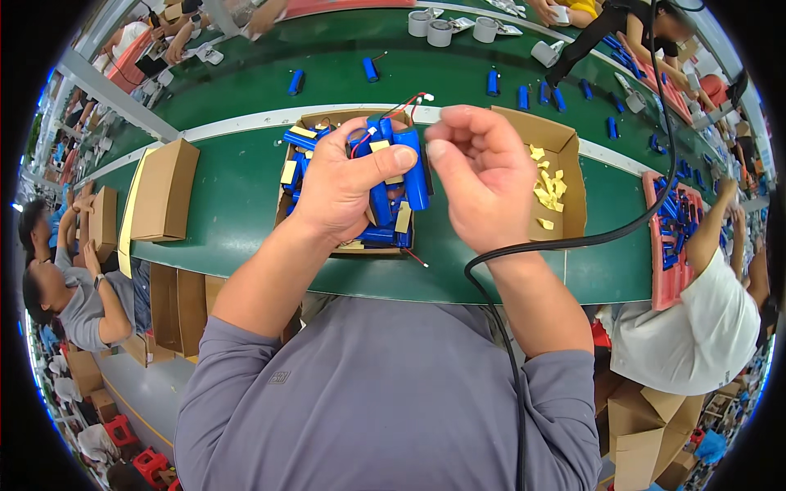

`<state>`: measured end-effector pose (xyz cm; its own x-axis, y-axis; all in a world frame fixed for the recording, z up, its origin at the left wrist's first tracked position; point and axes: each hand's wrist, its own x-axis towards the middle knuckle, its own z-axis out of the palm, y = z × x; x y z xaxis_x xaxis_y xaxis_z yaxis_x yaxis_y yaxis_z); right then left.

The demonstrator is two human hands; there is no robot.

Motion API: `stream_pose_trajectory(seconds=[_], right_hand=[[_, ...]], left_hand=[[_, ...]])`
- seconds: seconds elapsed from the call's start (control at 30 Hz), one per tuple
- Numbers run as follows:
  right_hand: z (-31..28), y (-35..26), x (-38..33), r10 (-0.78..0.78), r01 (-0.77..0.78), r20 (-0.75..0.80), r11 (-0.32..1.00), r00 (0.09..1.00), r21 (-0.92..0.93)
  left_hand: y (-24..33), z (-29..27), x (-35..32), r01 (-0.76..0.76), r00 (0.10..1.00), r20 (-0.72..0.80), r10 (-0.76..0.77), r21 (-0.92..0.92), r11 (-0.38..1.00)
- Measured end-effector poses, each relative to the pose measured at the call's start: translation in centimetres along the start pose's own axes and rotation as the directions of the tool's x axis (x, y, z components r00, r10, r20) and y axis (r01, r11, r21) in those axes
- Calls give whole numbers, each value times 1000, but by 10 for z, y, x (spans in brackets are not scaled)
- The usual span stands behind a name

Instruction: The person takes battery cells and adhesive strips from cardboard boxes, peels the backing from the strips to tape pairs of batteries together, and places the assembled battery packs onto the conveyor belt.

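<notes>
My left hand (348, 180) is closed around a few blue battery packs (415, 172) with thin red and black wires and small white plugs. It is over a cardboard box (327, 248) holding many more blue packs, some with yellow paper pieces on them. Just to the right is my right hand (487, 176), with curled fingers and the thumb apart from them; nothing shows in it. Its fingertips are close to the held packs and wires. Behind that hand, a second cardboard box (565, 135) contains crumpled yellow paper scraps (550, 192).
A closed cardboard box (166, 190) stands at left on the green bench. Beyond a pale rail, the green belt (246, 74) carries scattered battery packs and white cylinders (440, 33). A black cable (573, 240) crosses over my right forearm. Pink trays (675, 278) and co-workers flank me.
</notes>
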<state>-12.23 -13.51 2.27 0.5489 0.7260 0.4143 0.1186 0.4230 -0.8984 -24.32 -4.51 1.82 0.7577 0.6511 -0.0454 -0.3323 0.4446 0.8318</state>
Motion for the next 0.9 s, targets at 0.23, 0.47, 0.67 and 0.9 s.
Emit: stream_pose_trajectory(seconds=[0.23, 0.47, 0.67, 0.9], right_hand=[[-8, -13, -6, 96, -85, 109, 991, 989, -103], [-14, -19, -4, 56, -18, 169, 976, 984, -219], [-18, -15, -4, 0, 52, 171, 954, 985, -297], [-13, -19, -1, 134, -100, 102, 954, 986, -283]], left_hand=[[0, 0, -5, -168, 986, 10, 169, 156, 973], [2, 1, -9, -294, 955, 88, 282, 390, 873], [-2, -2, -8, -374, 925, 159, 346, 545, 750], [-5, -3, -6, -442, 896, 225, 382, 517, 733]])
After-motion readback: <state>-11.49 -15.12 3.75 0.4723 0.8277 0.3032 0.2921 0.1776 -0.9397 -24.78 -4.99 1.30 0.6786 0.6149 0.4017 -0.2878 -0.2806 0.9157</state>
